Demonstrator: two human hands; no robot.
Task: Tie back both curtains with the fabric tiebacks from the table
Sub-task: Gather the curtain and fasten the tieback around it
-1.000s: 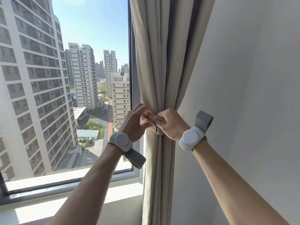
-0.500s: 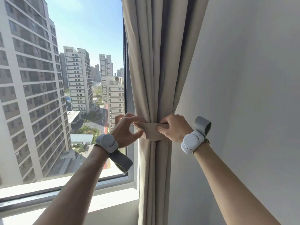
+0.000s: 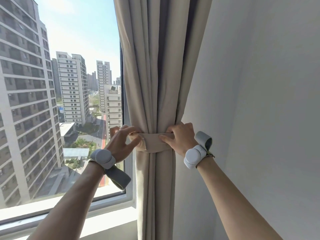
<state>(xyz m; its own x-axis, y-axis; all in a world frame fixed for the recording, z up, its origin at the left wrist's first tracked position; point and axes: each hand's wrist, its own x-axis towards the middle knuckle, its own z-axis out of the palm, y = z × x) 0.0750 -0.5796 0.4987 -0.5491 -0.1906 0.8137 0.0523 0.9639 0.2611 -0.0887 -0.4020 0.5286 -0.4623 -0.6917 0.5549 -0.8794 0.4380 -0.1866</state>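
A beige curtain (image 3: pixel 155 75) hangs gathered in folds beside the white wall. A beige fabric tieback (image 3: pixel 153 142) is wrapped across its front as a flat band. My left hand (image 3: pixel 121 144) pinches the band's left end between thumb and fingers at the curtain's left edge. At the curtain's right edge, my right hand (image 3: pixel 180 138) grips the right end, thumb on the front. Behind the curtain the rest of the tieback is hidden. The other curtain and the table are out of view.
A large window (image 3: pixel 60 101) with a white sill (image 3: pixel 69 226) fills the left side, with tall buildings outside. A bare white wall (image 3: pixel 259 118) stands close on the right. Both wrists carry grey bands with white pods.
My hands have drawn apart, from close together at the curtain's front to its two edges. The tieback now lies as a wide flat band across the folds.
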